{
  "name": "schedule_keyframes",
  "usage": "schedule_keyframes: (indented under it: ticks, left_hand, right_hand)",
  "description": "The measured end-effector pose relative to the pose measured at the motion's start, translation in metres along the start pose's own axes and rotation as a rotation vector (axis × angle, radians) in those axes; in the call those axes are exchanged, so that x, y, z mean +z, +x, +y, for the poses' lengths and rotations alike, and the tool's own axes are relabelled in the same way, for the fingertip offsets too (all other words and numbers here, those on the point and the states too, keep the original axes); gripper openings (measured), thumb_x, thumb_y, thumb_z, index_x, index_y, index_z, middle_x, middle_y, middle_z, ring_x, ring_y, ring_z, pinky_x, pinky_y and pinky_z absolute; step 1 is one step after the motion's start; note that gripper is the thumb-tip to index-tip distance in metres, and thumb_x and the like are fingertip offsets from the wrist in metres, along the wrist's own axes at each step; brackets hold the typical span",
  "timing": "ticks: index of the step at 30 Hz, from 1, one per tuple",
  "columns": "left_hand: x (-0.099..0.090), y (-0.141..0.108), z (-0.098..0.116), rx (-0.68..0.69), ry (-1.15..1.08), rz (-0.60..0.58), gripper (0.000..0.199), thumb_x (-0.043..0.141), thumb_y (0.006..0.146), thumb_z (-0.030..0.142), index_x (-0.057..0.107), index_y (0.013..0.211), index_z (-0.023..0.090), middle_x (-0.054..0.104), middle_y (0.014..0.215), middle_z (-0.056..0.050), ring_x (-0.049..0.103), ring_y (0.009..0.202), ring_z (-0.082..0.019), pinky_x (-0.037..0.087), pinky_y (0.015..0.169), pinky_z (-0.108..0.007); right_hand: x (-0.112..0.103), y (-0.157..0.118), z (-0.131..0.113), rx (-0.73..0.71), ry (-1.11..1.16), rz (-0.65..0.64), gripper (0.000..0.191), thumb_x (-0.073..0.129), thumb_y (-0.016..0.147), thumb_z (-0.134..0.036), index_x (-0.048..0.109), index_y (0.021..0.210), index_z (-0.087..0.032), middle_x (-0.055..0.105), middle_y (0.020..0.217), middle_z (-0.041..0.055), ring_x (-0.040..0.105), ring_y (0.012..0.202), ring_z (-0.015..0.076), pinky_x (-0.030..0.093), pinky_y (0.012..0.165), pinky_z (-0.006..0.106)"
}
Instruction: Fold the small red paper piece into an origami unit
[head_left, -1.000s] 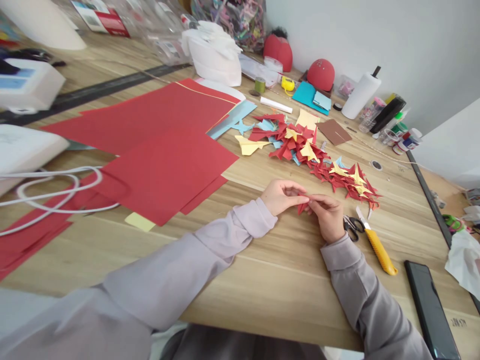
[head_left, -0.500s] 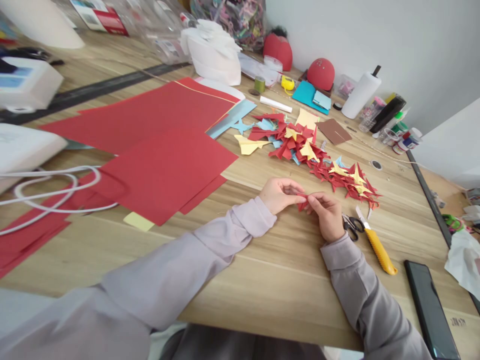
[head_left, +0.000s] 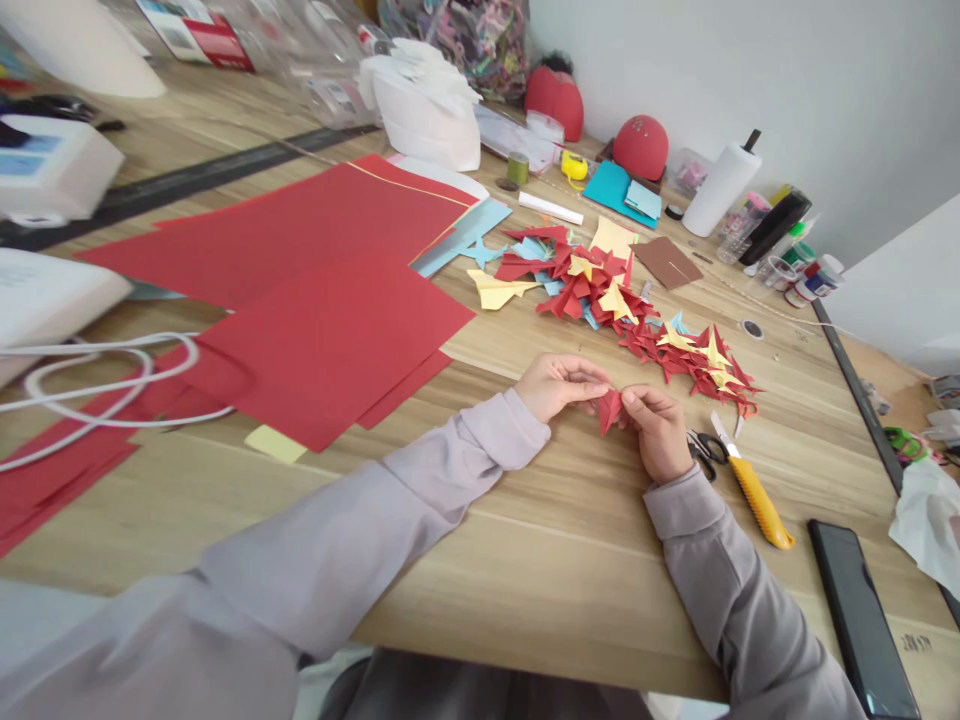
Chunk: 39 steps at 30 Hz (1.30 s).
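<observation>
Between my two hands is a small piece of folded red paper [head_left: 610, 410], its pointed end hanging down over the wooden table. My left hand [head_left: 559, 387] pinches its left side with thumb and fingers. The right side is pinched by my right hand [head_left: 655, 428]. Just beyond my hands lies a heap of folded paper shapes [head_left: 577, 270], mostly red with some yellow and light blue ones. To the right of my right hand are black-handled scissors [head_left: 708, 453] and a yellow utility knife [head_left: 759, 500] with its blade out.
Large red paper sheets [head_left: 337, 340] cover the table's left side, with a white cable [head_left: 150, 372] over some of them. A black phone [head_left: 862, 610] lies at the right. Tissues [head_left: 424, 105], a yellow tape measure [head_left: 574, 168] and several paint bottles [head_left: 817, 280] stand at the back.
My hands have drawn slightly apart, and more of the folded red paper shows between them, its point now downward. The things on the table stay where they were.
</observation>
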<state>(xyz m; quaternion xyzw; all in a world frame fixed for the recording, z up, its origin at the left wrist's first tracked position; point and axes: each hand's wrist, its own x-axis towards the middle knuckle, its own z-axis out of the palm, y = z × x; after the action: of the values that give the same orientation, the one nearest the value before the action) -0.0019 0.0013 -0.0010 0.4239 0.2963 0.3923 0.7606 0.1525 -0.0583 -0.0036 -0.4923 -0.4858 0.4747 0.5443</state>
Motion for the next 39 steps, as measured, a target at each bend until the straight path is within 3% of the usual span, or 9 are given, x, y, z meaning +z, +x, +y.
schedule_keyframes:
  ticks: [5, 12, 20, 34, 39]
  left_hand:
    - [0.0009, -0.0007, 0.0011, -0.029, -0.035, -0.019, 0.038, 0.083, 0.044, 0.026, 0.067, 0.075, 0.009, 0.067, 0.058, -0.002, 0.062, 0.053, -0.014, 0.052, 0.052, -0.028]
    - [0.0036, -0.0019, 0.0009, 0.085, 0.195, 0.056, 0.028, 0.081, 0.046, 0.021, 0.067, 0.069, 0.011, 0.065, 0.056, -0.001, 0.058, 0.052, -0.01, 0.048, 0.056, -0.022]
    - [0.0031, -0.0019, 0.0001, 0.107, 0.232, 0.019, 0.026, 0.08, 0.048, 0.018, 0.064, 0.067, 0.01, 0.061, 0.053, 0.002, 0.053, 0.048, -0.006, 0.043, 0.051, -0.019]
    - [0.0089, -0.0038, 0.0028, 0.028, 0.125, 0.092, 0.031, 0.081, 0.047, 0.018, 0.064, 0.071, 0.011, 0.064, 0.052, 0.002, 0.058, 0.049, -0.01, 0.049, 0.054, -0.023]
    - [0.0059, -0.0028, 0.003, 0.011, 0.102, 0.04, 0.032, 0.082, 0.046, 0.021, 0.063, 0.069, 0.01, 0.064, 0.05, 0.0, 0.058, 0.046, -0.01, 0.05, 0.052, -0.024]
  right_hand:
    - [0.0016, -0.0006, 0.0, 0.008, -0.003, 0.007, 0.018, 0.064, 0.076, -0.034, 0.064, 0.068, -0.018, 0.059, 0.056, -0.0027, 0.049, 0.05, 0.0084, 0.04, 0.052, 0.022]
    - [0.0045, -0.0014, -0.0014, -0.017, -0.12, -0.026, 0.021, 0.065, 0.075, -0.036, 0.064, 0.066, -0.017, 0.06, 0.054, -0.0014, 0.052, 0.05, 0.0092, 0.041, 0.052, 0.023]
    - [0.0049, -0.0022, -0.0012, -0.01, -0.128, -0.045, 0.021, 0.065, 0.075, -0.036, 0.063, 0.067, -0.017, 0.059, 0.055, -0.0022, 0.051, 0.051, 0.0083, 0.04, 0.052, 0.022]
    - [0.0029, -0.0003, -0.0002, 0.015, -0.038, 0.03, 0.027, 0.063, 0.076, -0.039, 0.057, 0.062, -0.017, 0.055, 0.052, -0.0039, 0.046, 0.046, 0.0075, 0.037, 0.049, 0.022]
    - [0.0041, -0.0002, -0.002, 0.011, -0.063, 0.031, 0.027, 0.064, 0.075, -0.04, 0.057, 0.062, -0.018, 0.055, 0.052, -0.0038, 0.046, 0.046, 0.0077, 0.037, 0.049, 0.022]
